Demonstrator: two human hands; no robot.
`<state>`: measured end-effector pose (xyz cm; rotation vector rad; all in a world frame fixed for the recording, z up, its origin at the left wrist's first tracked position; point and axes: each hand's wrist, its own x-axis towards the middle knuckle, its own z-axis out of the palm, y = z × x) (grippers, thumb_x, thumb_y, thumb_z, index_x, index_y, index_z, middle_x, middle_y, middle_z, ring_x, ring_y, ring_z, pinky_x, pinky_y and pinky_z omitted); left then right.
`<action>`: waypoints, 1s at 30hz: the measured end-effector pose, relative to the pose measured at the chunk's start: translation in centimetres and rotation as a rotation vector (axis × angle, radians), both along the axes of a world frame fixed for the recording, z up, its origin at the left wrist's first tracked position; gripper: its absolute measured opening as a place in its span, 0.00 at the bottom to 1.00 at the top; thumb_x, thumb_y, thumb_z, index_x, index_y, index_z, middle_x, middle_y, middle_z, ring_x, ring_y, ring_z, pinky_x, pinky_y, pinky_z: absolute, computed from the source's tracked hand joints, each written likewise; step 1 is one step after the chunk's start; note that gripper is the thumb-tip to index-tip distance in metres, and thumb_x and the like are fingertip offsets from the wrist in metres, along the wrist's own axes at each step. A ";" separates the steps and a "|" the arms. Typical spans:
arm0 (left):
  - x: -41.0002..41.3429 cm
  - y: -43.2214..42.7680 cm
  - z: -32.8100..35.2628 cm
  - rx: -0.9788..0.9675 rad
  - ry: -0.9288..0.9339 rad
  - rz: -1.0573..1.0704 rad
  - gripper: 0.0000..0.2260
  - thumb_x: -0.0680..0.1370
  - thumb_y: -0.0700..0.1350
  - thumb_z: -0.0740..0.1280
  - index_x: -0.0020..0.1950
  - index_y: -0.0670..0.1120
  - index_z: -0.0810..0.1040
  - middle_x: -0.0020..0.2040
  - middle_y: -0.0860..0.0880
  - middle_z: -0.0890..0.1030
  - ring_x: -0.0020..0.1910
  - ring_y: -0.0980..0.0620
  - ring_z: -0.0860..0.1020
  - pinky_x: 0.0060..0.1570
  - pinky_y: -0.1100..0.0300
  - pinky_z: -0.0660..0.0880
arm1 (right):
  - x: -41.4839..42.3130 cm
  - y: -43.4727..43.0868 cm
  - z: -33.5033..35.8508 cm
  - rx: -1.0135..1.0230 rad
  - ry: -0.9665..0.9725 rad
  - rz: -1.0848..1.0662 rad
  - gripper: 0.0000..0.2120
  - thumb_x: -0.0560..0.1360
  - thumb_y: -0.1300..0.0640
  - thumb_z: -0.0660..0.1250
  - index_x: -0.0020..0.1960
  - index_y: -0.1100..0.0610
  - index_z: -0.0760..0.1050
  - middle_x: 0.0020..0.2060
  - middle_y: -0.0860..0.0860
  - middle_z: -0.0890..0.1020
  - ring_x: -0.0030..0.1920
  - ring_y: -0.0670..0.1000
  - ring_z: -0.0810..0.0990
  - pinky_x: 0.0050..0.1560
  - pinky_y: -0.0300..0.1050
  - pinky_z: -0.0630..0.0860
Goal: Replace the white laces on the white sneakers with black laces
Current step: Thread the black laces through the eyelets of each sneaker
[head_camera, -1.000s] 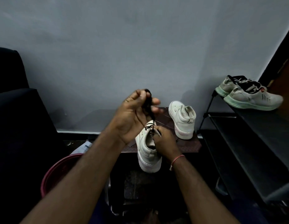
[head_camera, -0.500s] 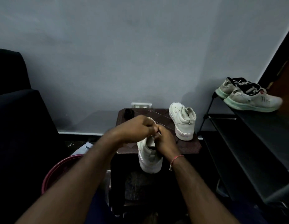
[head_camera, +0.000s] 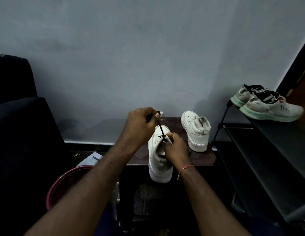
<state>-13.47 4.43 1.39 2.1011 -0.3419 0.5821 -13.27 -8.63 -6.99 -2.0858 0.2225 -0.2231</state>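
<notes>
head view: black lace being pulled up out of the near shoe.

left hand (head_camera: 139, 126) is closed on the lace (head_camera: 161, 129), drawing it taut above the shoe (head_camera: 159, 160); right hand (head_camera: 176, 148) pinches at the eyelets, steadying the shoe on the table (head_camera: 204, 158). the lace looks thin, limp and light, so it is best held near its stiff tip; the shoe seems firm enough to brace by its collar. a second shoe (head_camera: 196, 131) stands just beside, unlaced as far as i can tell. grey wall behind, dark rack (head_camera: 267, 150) to the right, red bucket (head_camera: 63, 183) lower left.
</notes>
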 end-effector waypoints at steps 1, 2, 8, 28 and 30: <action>0.2 0.0 0.0 0.015 0.004 0.010 0.06 0.76 0.42 0.68 0.42 0.44 0.83 0.30 0.49 0.81 0.32 0.47 0.80 0.36 0.52 0.77 | -0.1 0.0 0.1 0.060 -0.027 0.012 0.17 0.73 0.63 0.63 0.61 0.54 0.76 0.56 0.54 0.81 0.58 0.53 0.78 0.58 0.43 0.73; 0.5 0.1 0.0 0.023 0.030 0.010 0.06 0.76 0.43 0.68 0.41 0.44 0.83 0.30 0.46 0.81 0.33 0.45 0.80 0.37 0.51 0.77 | -0.2 -0.1 0.5 0.137 -0.087 0.011 0.17 0.72 0.63 0.65 0.60 0.54 0.76 0.55 0.53 0.82 0.56 0.51 0.79 0.58 0.44 0.74; 0.8 -0.2 -0.5 0.028 0.250 -0.179 0.11 0.78 0.43 0.66 0.36 0.47 0.79 0.26 0.55 0.78 0.26 0.57 0.77 0.32 0.62 0.72 | -1.5 -1.4 6.4 0.337 -0.341 0.307 0.13 0.75 0.66 0.67 0.54 0.50 0.78 0.48 0.47 0.84 0.49 0.44 0.82 0.52 0.38 0.78; 3.4 -3.1 2.1 -0.190 0.093 -0.242 0.13 0.77 0.33 0.65 0.60 0.43 0.77 0.52 0.44 0.82 0.47 0.50 0.82 0.48 0.56 0.80 | 2.9 -5.1 15.4 0.563 -0.520 0.032 0.08 0.78 0.64 0.62 0.42 0.56 0.70 0.44 0.58 0.81 0.43 0.55 0.84 0.47 0.48 0.80; 3.9 -3.3 2.3 -0.226 0.089 -0.256 0.18 0.79 0.35 0.64 0.68 0.46 0.70 0.60 0.45 0.78 0.55 0.50 0.80 0.54 0.56 0.78 | 3.4 -5.1 16.1 0.399 -0.564 0.001 0.05 0.76 0.59 0.64 0.41 0.53 0.72 0.42 0.53 0.83 0.47 0.53 0.83 0.50 0.50 0.79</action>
